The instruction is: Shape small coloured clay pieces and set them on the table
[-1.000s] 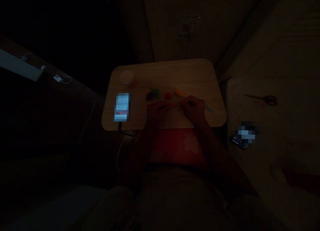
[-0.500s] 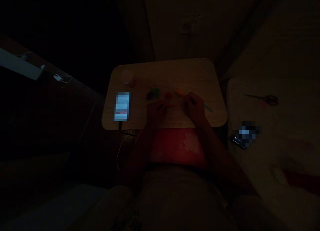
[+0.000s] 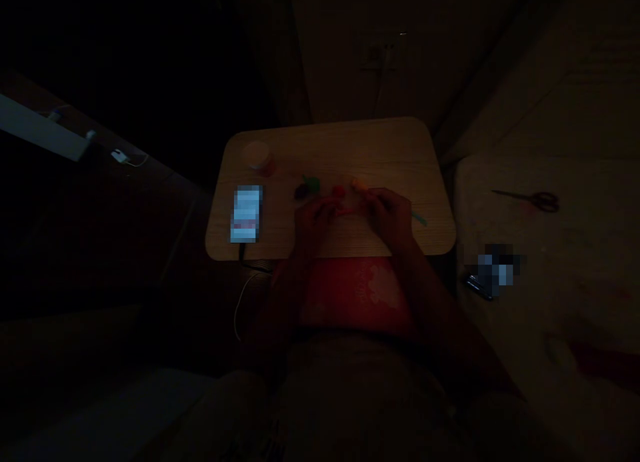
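The scene is very dim. Over the small wooden table, my left hand [image 3: 313, 221] is closed with its fingertips on a thin red strip [image 3: 345, 212] that looks like modelling clay. At the strip's other end my right hand [image 3: 391, 214] pinches, its fingertips partly hidden in shadow. Just beyond the hands lie a round red lump [image 3: 339, 191], an orange-yellow lump [image 3: 358, 185], a green piece [image 3: 312, 182] and a dark lump [image 3: 301, 192]. A pale blue-green stick [image 3: 419, 218] rests to the right of my right hand.
A lit phone [image 3: 246, 214] with a cable lies on the table's [image 3: 280, 243] left side, near a lidded tub [image 3: 259, 159]. On the pale surface to the right are scissors [image 3: 543, 201] and a blurred dark device [image 3: 493, 272]. A red stool-like surface [image 3: 345, 292] sits below the table edge.
My right hand has opened its curl a little, fingers reaching left toward the strip. More of the red strip shows between the hands. The view has shifted slightly.
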A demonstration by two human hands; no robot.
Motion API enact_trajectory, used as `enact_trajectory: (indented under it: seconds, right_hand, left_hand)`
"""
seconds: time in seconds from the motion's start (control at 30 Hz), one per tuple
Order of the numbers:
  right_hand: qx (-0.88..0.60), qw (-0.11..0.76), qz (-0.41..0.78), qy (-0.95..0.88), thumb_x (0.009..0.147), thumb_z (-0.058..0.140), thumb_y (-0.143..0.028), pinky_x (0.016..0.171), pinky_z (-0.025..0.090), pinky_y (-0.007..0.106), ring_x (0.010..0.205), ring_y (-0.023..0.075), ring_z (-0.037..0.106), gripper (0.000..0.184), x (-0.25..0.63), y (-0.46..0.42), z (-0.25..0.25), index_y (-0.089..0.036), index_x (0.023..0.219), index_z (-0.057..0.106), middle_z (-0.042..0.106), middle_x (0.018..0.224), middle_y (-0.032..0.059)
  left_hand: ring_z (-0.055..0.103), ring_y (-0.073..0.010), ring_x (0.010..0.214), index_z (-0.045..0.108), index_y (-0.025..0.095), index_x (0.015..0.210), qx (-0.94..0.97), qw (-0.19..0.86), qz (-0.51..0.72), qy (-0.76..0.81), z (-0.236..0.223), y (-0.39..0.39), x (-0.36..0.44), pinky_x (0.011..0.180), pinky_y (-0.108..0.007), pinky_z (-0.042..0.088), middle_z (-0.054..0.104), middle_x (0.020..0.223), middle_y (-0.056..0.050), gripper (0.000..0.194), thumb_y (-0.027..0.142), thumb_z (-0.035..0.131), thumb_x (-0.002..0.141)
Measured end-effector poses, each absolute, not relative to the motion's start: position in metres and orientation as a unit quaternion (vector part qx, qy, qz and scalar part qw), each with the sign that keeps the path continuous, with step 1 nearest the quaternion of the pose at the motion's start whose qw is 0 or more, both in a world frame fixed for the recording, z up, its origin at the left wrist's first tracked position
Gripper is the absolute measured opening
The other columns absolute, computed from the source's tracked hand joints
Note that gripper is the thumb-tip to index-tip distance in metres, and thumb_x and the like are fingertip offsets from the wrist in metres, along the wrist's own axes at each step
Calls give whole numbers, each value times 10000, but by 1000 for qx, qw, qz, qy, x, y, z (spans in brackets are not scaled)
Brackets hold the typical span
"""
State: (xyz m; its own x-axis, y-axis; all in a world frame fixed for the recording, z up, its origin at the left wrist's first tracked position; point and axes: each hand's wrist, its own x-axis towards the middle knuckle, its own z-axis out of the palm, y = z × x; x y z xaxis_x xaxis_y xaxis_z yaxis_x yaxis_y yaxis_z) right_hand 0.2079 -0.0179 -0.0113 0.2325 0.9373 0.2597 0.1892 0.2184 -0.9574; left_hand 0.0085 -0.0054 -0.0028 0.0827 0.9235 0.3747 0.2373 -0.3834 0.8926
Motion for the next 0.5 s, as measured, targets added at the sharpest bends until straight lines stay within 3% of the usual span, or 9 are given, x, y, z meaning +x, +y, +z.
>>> enact_trajectory:
  seconds: [0.3,0.5]
  right_hand:
    - [-547,549,313,-549,922,710,-460,522,420,279,517,143,544,312,207,-22,-6,-237,720,627,620,570,-31]
    - [-546,537,275,-580,991,570,-468,529,318,300,519,129,420,463,211,-21,-3,-238,597,487,461,533,-36]
  left_hand:
    - [650,-141,626,727,182,704,641,318,514,473,-3,-8,8,619,-247,498,721,671,2,283,386,762,897]
    - [488,-126,539,556,199,611,664,305,510,454,-3,-8,5,542,-273,382,522,549,13,596,627,548,1025]
